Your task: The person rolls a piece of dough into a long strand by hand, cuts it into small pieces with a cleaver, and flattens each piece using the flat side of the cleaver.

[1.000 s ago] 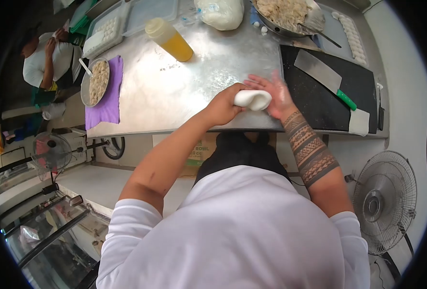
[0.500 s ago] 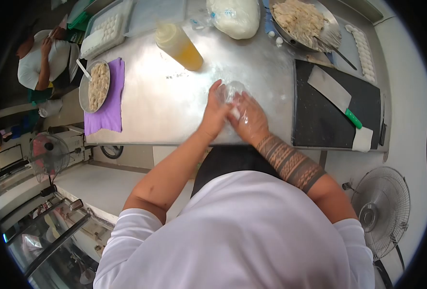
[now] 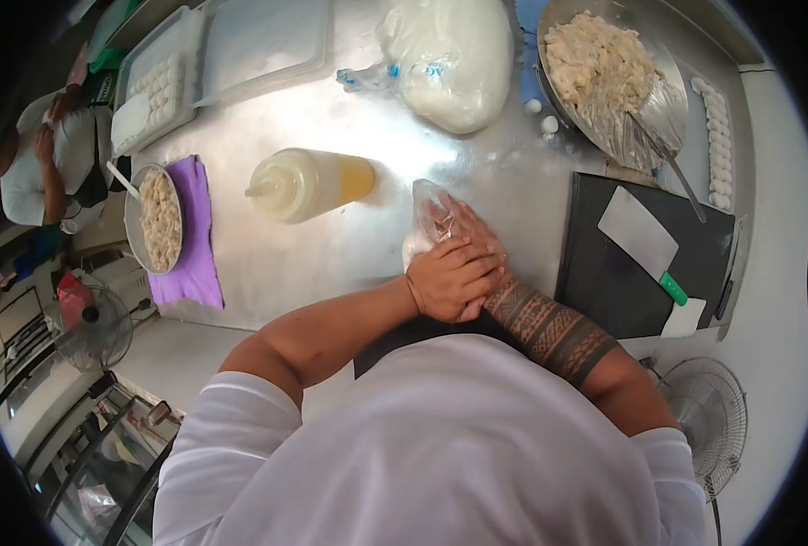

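Note:
My right hand [image 3: 473,227] is inside a clear plastic glove [image 3: 429,202], its fingers stretched forward over the metal table [image 3: 349,250]. The glove's tip stands loose and crumpled past the fingers. My left hand [image 3: 457,278] lies across the back of my right hand near the wrist, fingers curled over the plastic there. Something whitish shows at the glove's left side, partly hidden by my left hand. Left of my hands is a squeeze bottle [image 3: 308,185] of yellow liquid.
A purple cloth [image 3: 202,246] with a bowl of filling [image 3: 162,223] is left. Ahead are a bag of dough [image 3: 449,64], trays [image 3: 263,50] and a large bowl of pale mixture [image 3: 604,68]. A cleaver [image 3: 640,232] lies on the black board [image 3: 595,282]. A co-worker [image 3: 35,168] stands far left.
My left hand has moved from beside the right fingers to the back of the right hand near the wrist. The view has shifted, so the table things appear lower.

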A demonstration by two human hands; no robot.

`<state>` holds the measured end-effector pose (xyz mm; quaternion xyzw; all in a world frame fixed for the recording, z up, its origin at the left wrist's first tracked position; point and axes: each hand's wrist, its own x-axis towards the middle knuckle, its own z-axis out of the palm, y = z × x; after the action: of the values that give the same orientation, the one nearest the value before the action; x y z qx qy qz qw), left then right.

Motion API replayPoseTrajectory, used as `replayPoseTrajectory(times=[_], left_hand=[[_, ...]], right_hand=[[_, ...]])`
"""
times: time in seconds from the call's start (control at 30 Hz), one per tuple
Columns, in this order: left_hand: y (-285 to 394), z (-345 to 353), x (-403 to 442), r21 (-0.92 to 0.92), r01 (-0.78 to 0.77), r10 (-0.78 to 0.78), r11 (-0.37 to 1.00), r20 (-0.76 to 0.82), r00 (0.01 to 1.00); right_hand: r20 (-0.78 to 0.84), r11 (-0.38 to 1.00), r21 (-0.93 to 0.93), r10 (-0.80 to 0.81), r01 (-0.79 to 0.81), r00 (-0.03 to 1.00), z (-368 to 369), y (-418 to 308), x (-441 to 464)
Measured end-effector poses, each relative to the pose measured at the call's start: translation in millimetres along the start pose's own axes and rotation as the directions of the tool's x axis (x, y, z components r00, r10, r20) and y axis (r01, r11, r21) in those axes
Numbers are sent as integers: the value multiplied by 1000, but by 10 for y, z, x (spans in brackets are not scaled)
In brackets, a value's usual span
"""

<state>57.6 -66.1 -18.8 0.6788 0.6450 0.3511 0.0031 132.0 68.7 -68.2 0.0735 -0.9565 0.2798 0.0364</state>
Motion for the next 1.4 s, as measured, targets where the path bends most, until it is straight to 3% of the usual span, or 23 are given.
replayPoseTrajectory(times=[0.1,0.17,0.23,0.3,0.37,0.43,0.47,0.5,0.53,0.57,0.6,0.63,0.73,0.77,0.8,0.87,0.93,1.03,1.13,1.2,1.3,1.37,1.4], left_hand=[[-216,6,170,-42,35,-33,999,46,998],[-319,-60,353,24,91,-91,996,-12,996],[-385,-55,458,80,178,-171,981,-79,982],[-402,-39,548,120,273,-251,954,-174,952],[-465,-20,651,74,348,-321,935,-249,914],[-951,134,728,-148,473,-494,868,-166,854],[-951,-138,983,-713,590,-814,378,47,578],[-1128,-272,991,-638,695,-850,332,117,513],[-1133,-257,973,-465,778,-856,422,79,512],[-1112,-225,950,-271,831,-857,485,42,514],[-1051,-182,919,-66,852,-854,519,9,520],[-909,-86,813,180,738,-739,651,-72,670],[-628,160,606,482,535,-608,694,-7,794],[-532,71,661,497,581,-744,645,233,627],[-414,-2,656,491,571,-745,658,319,585],[-144,-183,582,477,556,-732,681,477,487],[120,-356,450,353,548,-635,758,589,499],[691,-721,472,380,539,-643,752,605,470],[736,-759,236,93,545,-509,833,515,690],[825,-776,149,-149,659,-529,738,480,700],[739,-467,-75,-367,484,-395,794,293,871],[654,-177,-229,-406,396,-357,823,173,918],[572,27,-356,-274,401,-395,874,76,915]], right_hand=[[-52,991,-135,-31,24,998,30,261,183],[-12,965,-264,-8,5,1000,-91,375,401],[-127,961,-273,12,-46,992,-64,581,539],[-84,799,-590,82,-116,993,-161,519,640],[-116,739,-644,162,-198,980,-242,399,610],[-192,834,-463,234,-298,953,-309,287,525],[-247,852,-350,315,-388,916,-423,170,508],[-289,854,-226,401,-468,870,-568,-7,477],[-316,838,-96,486,-537,815,-629,-140,426],[-503,848,75,486,-524,715,-548,-132,267],[-457,803,194,583,-564,672,-576,-108,74],[-396,739,308,672,-599,625,-625,-78,-143],[-316,740,305,673,-600,669,-706,-13,-803],[-296,769,345,633,-538,715,-718,1,-1011],[-280,793,384,588,-473,759,-725,-19,-1139],[-181,689,341,715,-639,675,-707,-47,-1247],[-141,613,333,784,-717,605,-806,-111,-1290],[-95,537,468,820,-702,564,-965,-180,-1301],[68,321,761,825,-564,561,-1031,-140,-1274],[174,47,935,804,-352,569,-1037,-293,-1177],[324,-268,940,515,-209,794,-887,-336,-976],[289,1,941,523,-339,802,-693,-593,-777],[268,139,909,526,-393,807,-616,-722,-639]])
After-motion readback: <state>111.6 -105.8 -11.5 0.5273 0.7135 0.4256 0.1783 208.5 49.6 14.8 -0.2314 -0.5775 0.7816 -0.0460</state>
